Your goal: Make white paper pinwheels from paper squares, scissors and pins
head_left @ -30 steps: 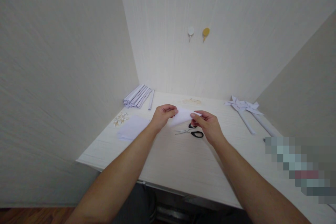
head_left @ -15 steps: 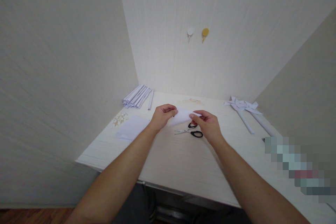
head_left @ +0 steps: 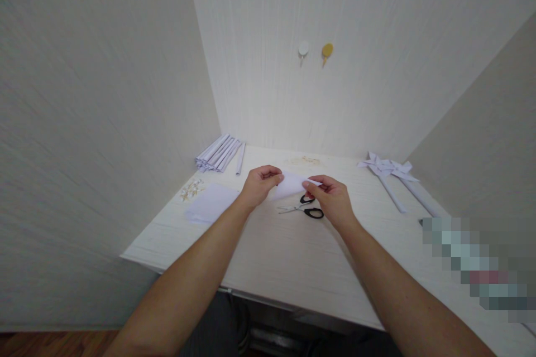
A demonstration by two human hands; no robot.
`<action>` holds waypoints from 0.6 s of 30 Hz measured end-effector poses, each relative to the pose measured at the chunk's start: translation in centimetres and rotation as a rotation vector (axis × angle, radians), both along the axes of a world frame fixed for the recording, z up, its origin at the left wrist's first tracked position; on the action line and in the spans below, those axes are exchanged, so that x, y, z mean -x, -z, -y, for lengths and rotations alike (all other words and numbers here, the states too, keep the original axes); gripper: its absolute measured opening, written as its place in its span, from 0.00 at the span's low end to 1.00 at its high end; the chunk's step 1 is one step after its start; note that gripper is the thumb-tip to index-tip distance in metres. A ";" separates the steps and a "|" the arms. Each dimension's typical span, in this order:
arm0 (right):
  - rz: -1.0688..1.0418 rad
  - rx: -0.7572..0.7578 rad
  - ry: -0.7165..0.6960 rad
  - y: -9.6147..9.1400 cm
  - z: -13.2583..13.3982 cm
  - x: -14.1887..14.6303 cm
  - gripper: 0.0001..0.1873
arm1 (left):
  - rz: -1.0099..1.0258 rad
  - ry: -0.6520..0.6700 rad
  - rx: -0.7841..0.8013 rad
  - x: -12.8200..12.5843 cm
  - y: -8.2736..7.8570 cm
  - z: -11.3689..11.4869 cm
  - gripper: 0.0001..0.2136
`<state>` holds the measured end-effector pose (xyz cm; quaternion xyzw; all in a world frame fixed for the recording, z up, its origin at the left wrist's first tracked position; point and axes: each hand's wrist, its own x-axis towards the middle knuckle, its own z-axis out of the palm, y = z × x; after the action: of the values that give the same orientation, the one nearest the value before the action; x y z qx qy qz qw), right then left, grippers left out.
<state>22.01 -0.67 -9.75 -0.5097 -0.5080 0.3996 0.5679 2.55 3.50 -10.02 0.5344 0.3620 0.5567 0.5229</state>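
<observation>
Between my two hands is a piece of white paper [head_left: 292,183], held above the table. My left hand [head_left: 262,185] pinches its left side between thumb and fingers. At the other side my right hand [head_left: 330,196] grips the paper's right corner, with the thumb on top. Scissors [head_left: 313,213] with black handles lie on the table just below the paper, blades spread and pointing left. To the left of my left hand, white paper sheets [head_left: 213,203] lie flat, partly behind my forearm.
Rolled paper tubes [head_left: 218,153] are piled at the back left, near a scatter of small gold and white pieces [head_left: 192,190]. Two paper pinwheels [head_left: 379,167] on sticks lie at the right. Small tan bits [head_left: 310,160] lie at the back. A blurred-out object [head_left: 464,256] is at the right edge.
</observation>
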 end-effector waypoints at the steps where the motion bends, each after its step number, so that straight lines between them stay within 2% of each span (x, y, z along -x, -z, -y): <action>1: -0.001 0.001 0.000 0.0 0.0 0.0 0.24 | -0.005 0.000 0.000 0.0 0.0 0.0 0.14; 18: 0.021 0.013 0.003 0.0 0.0 -0.1 0.24 | -0.026 -0.002 0.000 -0.1 0.1 -0.1 0.13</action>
<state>22.06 -0.64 -9.79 -0.5183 -0.5106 0.3966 0.5597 2.61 3.57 -10.10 0.5410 0.3695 0.5503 0.5176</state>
